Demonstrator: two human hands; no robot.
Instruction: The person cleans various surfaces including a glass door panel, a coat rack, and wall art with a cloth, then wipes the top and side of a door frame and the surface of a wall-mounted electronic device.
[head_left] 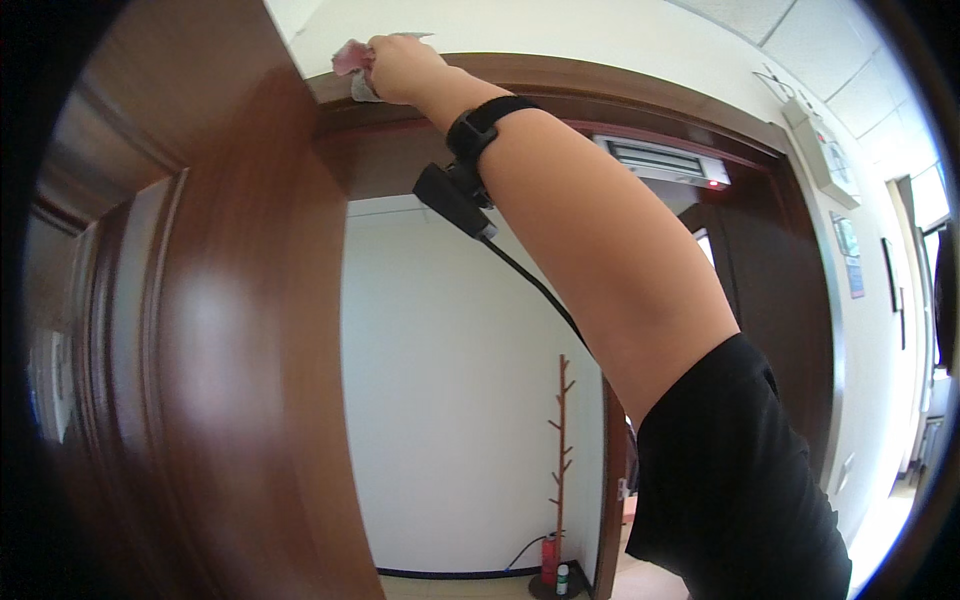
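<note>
My right hand (pixel 408 68) is raised high at the upper left, its fingers closed round a crumpled pink and grey cloth (pixel 352 58). It is at the left end of the brown door frame's top trim (pixel 590 88), where the cloth meets the wood close to the white wall. Part of the cloth hangs below the fingers. A black strap with a small black device (pixel 455 200) and a cable is on my right forearm. Just left of the hand stands a brown wooden door (pixel 240 300), swung open. My left hand is out of view.
Under the top trim, a metal door-lock bar (pixel 665 162) shows a red light. Through the doorway stand a wooden coat rack (pixel 562 430), a red fire extinguisher (pixel 549 558) and a small bottle (pixel 562 578). A white box (pixel 822 150) is mounted on the right wall.
</note>
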